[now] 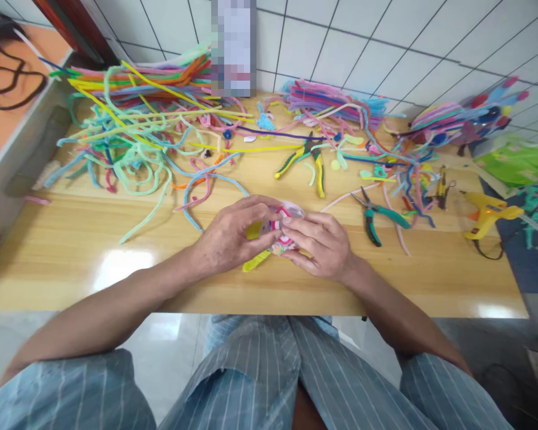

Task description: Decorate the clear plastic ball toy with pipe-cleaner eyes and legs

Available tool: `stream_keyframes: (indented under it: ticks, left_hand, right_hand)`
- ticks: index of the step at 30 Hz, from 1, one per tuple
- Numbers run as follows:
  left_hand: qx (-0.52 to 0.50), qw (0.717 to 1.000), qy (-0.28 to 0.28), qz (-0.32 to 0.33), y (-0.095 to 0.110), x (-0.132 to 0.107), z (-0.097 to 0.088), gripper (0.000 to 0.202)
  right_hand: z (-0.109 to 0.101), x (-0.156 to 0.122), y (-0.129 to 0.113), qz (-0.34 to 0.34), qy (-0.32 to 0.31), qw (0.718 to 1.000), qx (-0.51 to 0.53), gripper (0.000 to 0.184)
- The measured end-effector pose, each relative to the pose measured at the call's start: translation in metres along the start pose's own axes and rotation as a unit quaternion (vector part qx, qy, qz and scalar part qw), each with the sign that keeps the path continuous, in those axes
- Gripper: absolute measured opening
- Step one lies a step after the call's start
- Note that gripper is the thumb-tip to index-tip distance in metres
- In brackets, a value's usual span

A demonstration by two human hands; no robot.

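Observation:
Both of my hands meet over the middle of the wooden table [72, 263]. My left hand [231, 236] and my right hand [318, 242] are closed around a small craft piece [281, 227] made of pink, white and yellow pipe cleaners. A yellow strand [256, 260] of it sticks out below my left hand. The fingers of both hands pinch the piece near its top, hiding much of it.
Heaps of coloured pipe cleaners [134, 131] cover the back of the table. Yellow-green pliers [311, 161] lie behind my hands, teal pliers [376, 215] to the right, and a yellow glue gun [488, 215] at the far right. A tiled wall stands behind.

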State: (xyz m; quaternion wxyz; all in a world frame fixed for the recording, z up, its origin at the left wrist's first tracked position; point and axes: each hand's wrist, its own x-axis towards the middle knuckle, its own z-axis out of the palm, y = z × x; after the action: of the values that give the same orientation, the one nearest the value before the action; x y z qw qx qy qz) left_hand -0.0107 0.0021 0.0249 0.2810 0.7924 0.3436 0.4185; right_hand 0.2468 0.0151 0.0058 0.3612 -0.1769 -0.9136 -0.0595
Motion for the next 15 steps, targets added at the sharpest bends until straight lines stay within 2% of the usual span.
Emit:
stream_keyframes:
  ticks: [7, 15]
  left_hand:
    - [-0.005, 1.0, -0.001, 0.015, 0.0009, 0.0012, -0.0007, 0.014]
    - [0.003, 1.0, -0.007, 0.019, 0.0035, 0.0019, -0.0018, 0.013]
  right_hand:
    - [0.0, 0.0011, -0.0008, 0.011, 0.006, 1.0, 0.013, 0.027]
    - [-0.0004, -0.0034, -0.0002, 0.022, 0.003, 0.999, 0.042, 0.047]
